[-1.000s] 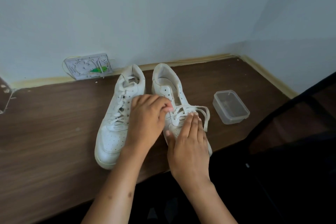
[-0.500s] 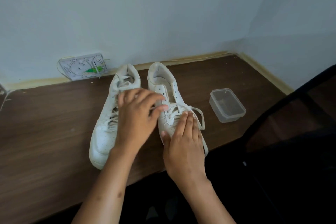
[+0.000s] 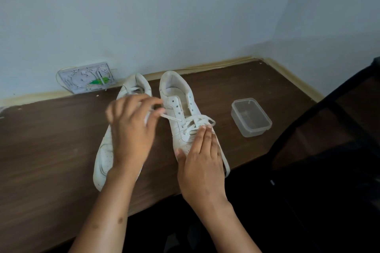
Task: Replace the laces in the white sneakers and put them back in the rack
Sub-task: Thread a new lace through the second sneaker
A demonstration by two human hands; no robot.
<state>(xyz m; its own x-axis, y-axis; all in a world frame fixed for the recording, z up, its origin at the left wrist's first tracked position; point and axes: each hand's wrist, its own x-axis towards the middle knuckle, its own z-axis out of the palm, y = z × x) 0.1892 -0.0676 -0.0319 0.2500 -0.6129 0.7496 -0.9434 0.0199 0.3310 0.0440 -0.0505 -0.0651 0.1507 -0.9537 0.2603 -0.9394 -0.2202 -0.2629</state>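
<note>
Pulling a lace [image 3: 171,117] sideways out of the right-hand sneaker [image 3: 181,109], the left hand [image 3: 131,129] pinches the lace end between thumb and fingertips, though blur hides the exact grip. The right hand [image 3: 200,160] lies flat with straight fingers on that shoe's toe, probably to keep it from sliding under the pull. Its upper eyelets stand empty and only the lower rows hold lace, so unlacing looks partway done. The other sneaker [image 3: 107,150], laced, sits just beside it on the brown tabletop [image 3: 51,150], heels toward the wall. A clear plastic container [image 3: 250,117] stands apart to the right.
</note>
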